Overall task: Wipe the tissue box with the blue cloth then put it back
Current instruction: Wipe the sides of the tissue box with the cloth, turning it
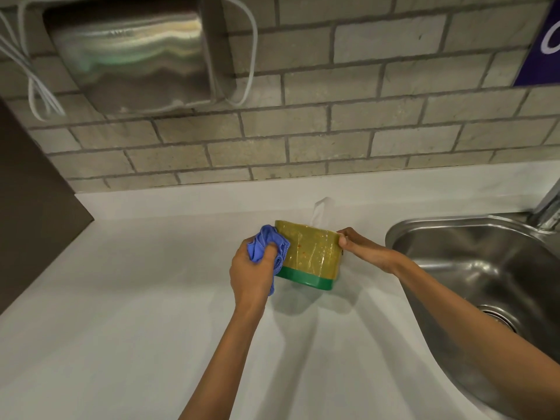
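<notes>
The tissue box (pixel 312 253) is a rounded olive-yellow tub with a dark green base, and a white tissue (pixel 321 210) sticks up from its top. It is tilted toward me just above the white counter (pixel 136 313). My right hand (pixel 360 245) grips its right end. My left hand (pixel 251 272) holds a bunched blue cloth (pixel 266 244) pressed against the box's left end.
A steel sink (pixel 485 274) with a drain lies to the right, its tap (pixel 548 210) at the frame edge. On the brick wall hangs a steel dispenser (pixel 133 53) with white cables (pixel 39 89). A dark panel (pixel 33 207) borders the counter's left side.
</notes>
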